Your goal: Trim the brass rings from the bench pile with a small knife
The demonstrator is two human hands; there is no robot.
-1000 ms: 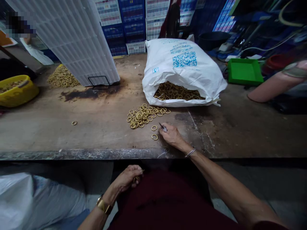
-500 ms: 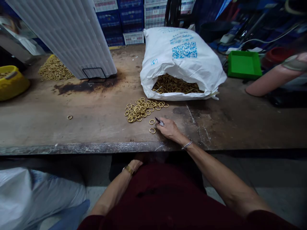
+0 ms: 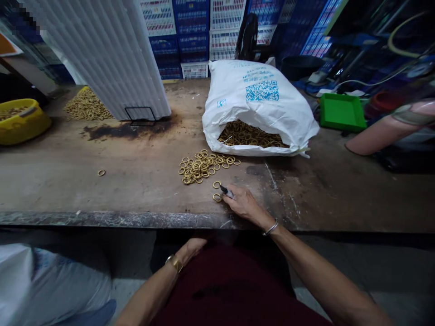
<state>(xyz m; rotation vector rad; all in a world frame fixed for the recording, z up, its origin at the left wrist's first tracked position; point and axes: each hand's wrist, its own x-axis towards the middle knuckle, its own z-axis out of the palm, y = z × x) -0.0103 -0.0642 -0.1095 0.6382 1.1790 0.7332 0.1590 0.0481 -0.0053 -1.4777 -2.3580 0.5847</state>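
Observation:
My right hand [image 3: 242, 202] rests low over the table, its fingers closed around what looks like a utility knife [image 3: 226, 191] with a dark pointed tip and a grey body. Two loose brass-coloured rings [image 3: 216, 198] lie just left of the fingertips, the farther one close to the tip. Behind them a small heap of similar rings [image 3: 200, 167] spreads out in front of an opened white sack [image 3: 231, 86], which is full of rings. Down by my lap, below the table edge, is my left hand [image 3: 197, 244]; its fingers are hidden.
A single ring [image 3: 101, 172] lies on the left of the wooden table [image 3: 142, 190]. Farther back are a ring pile [image 3: 89, 106], a yellow basin [image 3: 23, 122] and an upright corrugated white panel [image 3: 112, 59]. On the right stand a green tray [image 3: 342, 113] and a pink cylinder [image 3: 380, 127].
The camera view has tilted up a little, so everything sits lower in the picture. The knife tip has come nearer the two loose rings. My left hand stays below the table edge.

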